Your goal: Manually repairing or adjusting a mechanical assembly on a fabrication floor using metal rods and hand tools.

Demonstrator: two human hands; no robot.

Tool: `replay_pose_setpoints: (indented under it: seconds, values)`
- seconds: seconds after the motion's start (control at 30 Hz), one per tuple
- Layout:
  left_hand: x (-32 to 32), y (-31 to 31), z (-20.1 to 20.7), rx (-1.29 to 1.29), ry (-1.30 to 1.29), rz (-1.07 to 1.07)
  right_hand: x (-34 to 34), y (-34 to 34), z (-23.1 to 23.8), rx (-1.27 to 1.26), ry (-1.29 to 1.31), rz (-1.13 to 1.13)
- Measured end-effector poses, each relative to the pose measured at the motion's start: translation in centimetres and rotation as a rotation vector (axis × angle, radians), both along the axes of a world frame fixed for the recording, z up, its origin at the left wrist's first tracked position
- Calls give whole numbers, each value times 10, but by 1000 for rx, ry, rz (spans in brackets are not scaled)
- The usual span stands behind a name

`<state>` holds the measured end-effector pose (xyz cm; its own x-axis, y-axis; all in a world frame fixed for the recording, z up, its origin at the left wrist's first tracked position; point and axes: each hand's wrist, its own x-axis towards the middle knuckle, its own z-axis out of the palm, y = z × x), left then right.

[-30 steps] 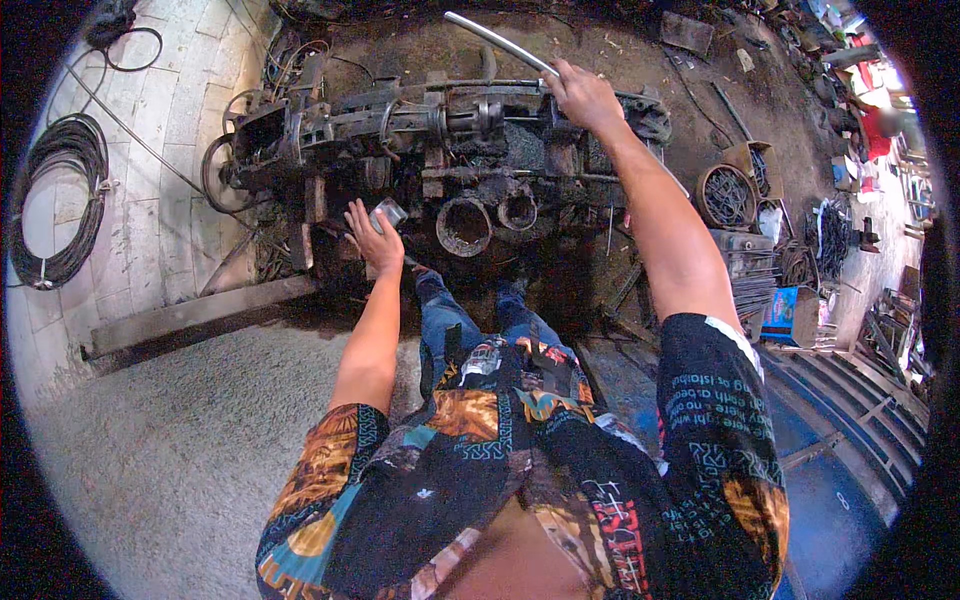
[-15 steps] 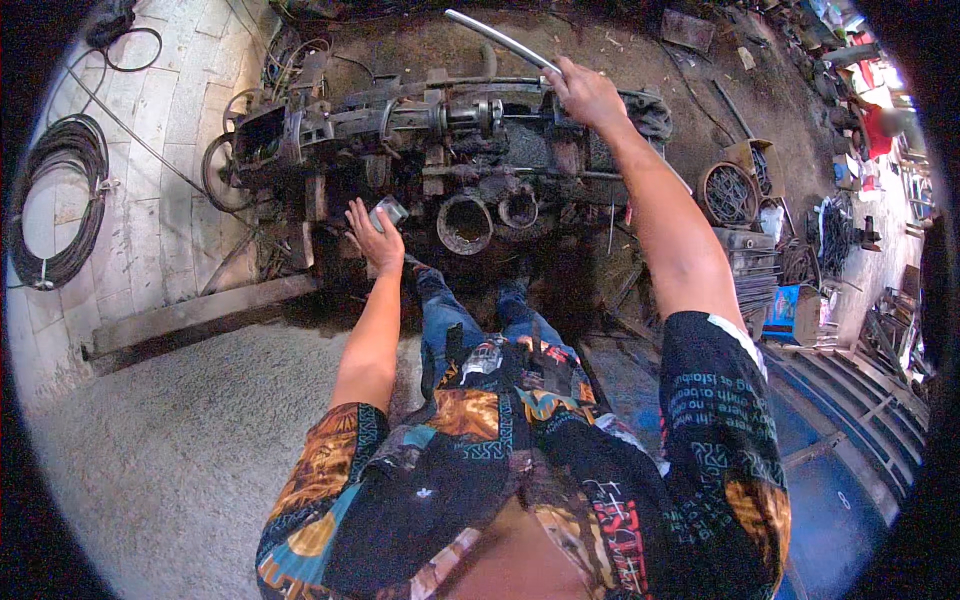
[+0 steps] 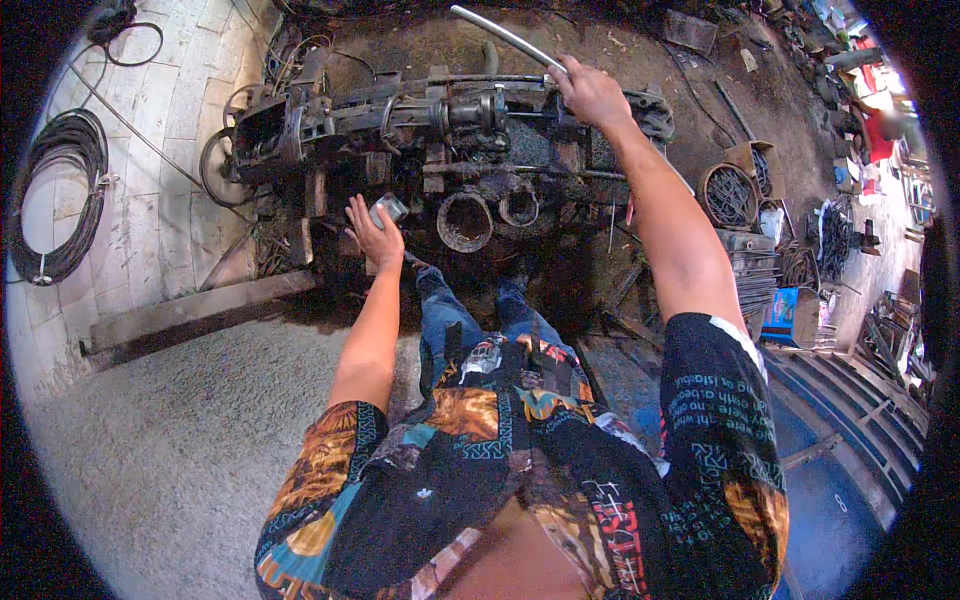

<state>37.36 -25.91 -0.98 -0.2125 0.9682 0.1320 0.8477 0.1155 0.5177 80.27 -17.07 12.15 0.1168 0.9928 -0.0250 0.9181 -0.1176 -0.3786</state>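
A long silvery metal pipe (image 3: pixel 505 38) slants over the far side of a dark, greasy machine (image 3: pixel 420 125). My right hand (image 3: pixel 592 93) is closed round it above the machine's right part, and the pipe runs on behind my forearm. On the near side, left of centre, my left hand (image 3: pixel 376 234) has a small greyish, shiny block-like piece (image 3: pixel 389 209) between thumb and fingers; its exact kind is unclear. Just right of that hand, a round, dirty metal cup (image 3: pixel 465 222) sits at the machine's front, with a smaller round opening (image 3: pixel 519 207) beside it.
A coil of black cable (image 3: pixel 62 195) lies on the pale slabs at left, and a wheel (image 3: pixel 220 165) sits at the machine's left end. Toward the right are a round container of metal pieces (image 3: pixel 729 194), a blue box (image 3: pixel 791 317) and a blue metal frame (image 3: pixel 850 420).
The pipe and my right hand have shifted slightly to the right. My left hand keeps its place by the small piece.
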Motion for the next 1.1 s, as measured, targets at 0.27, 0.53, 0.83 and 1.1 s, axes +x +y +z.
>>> replay_pose_setpoints:
  seconds: [0.27,0.53,0.83,1.1]
  values:
    - [-3,1,0,0,18,-1,-1,1,1,-9,10,8]
    - [-3,0,-2,5,8,-8,-1,2,2,-69,4,-19]
    - [-5,0,-5,-1,32,-9,0,2,1,-66,39,-19]
    - [-4,0,-3,-25,36,-19,6,1,-6,2,37,-13]
